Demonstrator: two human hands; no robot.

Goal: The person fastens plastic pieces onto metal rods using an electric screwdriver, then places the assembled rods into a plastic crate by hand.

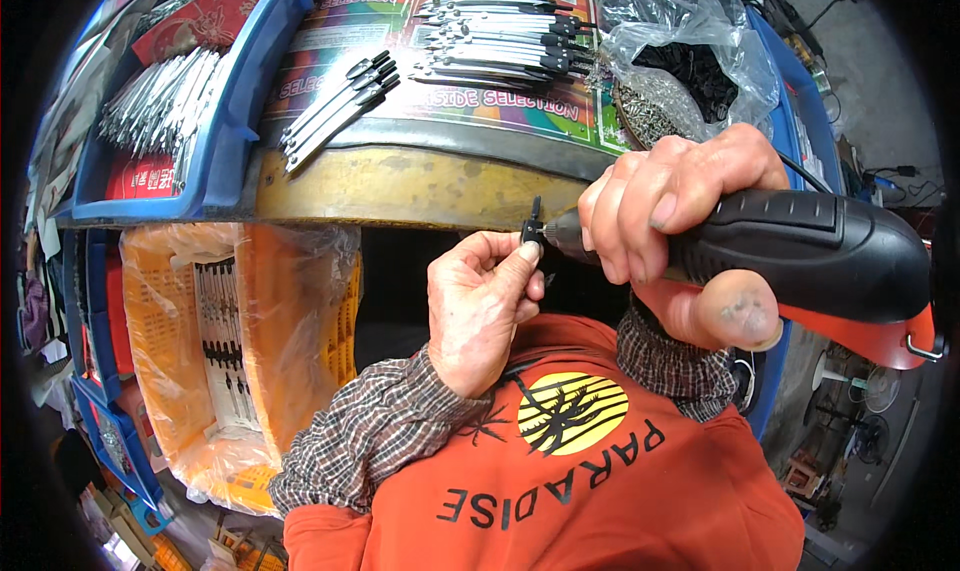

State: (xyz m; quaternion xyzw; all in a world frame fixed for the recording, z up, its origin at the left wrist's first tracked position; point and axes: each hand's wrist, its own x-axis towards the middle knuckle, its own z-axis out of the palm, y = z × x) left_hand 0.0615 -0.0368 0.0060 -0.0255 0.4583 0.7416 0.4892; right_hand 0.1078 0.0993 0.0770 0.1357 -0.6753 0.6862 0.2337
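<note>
In front of my chest my left hand (pixel 478 306) is closed, its thumb and fingertips pinching a small black plastic part (pixel 534 229). A thin black tip sticks up from that part; the rest is hidden by my fingers. My right hand (pixel 680 206) wraps round the front of a black electric screwdriver (pixel 830 251), held sideways with its red end to the right. The driver's nose points left and meets the black part, though the exact contact is covered. On the table ahead lie a few silver rods with black heads (pixel 340 111) and a larger row of similar rods (pixel 500 43).
A bowl of small screws (pixel 645 116) and a clear plastic bag with black pieces (pixel 690 66) stand at the back right. At the left is a blue bin (pixel 225 121) of silver rods. Below it sits a plastic-lined orange crate (pixel 285 321) holding finished-looking rods.
</note>
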